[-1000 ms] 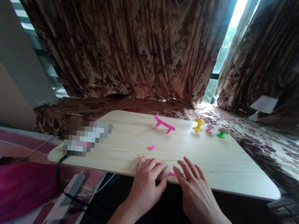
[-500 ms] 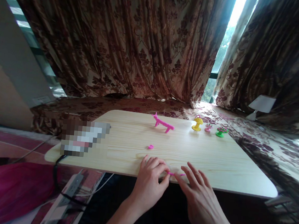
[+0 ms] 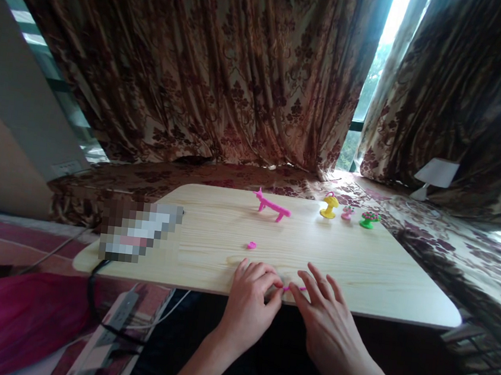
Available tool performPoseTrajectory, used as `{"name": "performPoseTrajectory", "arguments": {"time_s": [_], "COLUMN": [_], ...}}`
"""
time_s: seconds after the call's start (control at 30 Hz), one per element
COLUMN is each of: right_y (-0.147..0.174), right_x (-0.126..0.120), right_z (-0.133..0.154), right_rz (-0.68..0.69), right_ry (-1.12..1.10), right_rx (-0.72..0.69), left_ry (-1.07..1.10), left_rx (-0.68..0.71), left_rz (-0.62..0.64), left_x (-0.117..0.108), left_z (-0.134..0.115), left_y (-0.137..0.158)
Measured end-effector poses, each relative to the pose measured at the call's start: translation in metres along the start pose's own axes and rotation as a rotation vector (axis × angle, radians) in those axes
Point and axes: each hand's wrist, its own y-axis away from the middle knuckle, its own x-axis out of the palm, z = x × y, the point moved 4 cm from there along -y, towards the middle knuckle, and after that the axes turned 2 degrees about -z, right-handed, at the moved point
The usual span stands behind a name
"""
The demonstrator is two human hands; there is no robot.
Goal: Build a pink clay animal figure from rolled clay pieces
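Observation:
At the near edge of the table (image 3: 210, 231), my left hand (image 3: 251, 295) pinches one end of a thin pink modelling clay strand (image 3: 303, 288). My right hand (image 3: 328, 318) is open, fingers spread, with its index fingertip pressing on the strand against the tabletop. A small pink clay piece (image 3: 251, 245) lies just beyond my left hand. Farther back stands a long pink clay animal figure (image 3: 274, 206) with pointed ears and short legs.
Mushroom-shaped figures stand at the back right: one yellow (image 3: 329, 208), one small pink (image 3: 347, 213), one green with dotted cap (image 3: 368, 221). A blurred-out object (image 3: 140, 232) with a black cable lies at left. A white lamp (image 3: 437, 172) stands beyond the table.
My right hand has shifted slightly left and away from me along the strand, its fingers a little higher. My left hand keeps its pinch. The view has moved slightly.

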Motion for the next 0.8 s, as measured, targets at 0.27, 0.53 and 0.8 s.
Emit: {"name": "performPoseTrajectory", "arguments": {"time_s": [0.27, 0.53, 0.8], "right_y": [0.012, 0.022, 0.016], "right_x": [-0.006, 0.002, 0.003], "right_z": [-0.018, -0.015, -0.019], "right_rz": [-0.056, -0.025, -0.028], "right_ry": [0.072, 0.039, 0.018], "right_rx": [0.054, 0.034, 0.059], "left_ry": [0.001, -0.001, -0.023], "left_rx": [0.010, -0.003, 0.007], "left_rz": [-0.010, -0.017, -0.024], "left_x": [-0.001, 0.001, 0.000], "left_z": [-0.001, 0.000, 0.001], "left_y": [0.001, -0.001, -0.003]}}
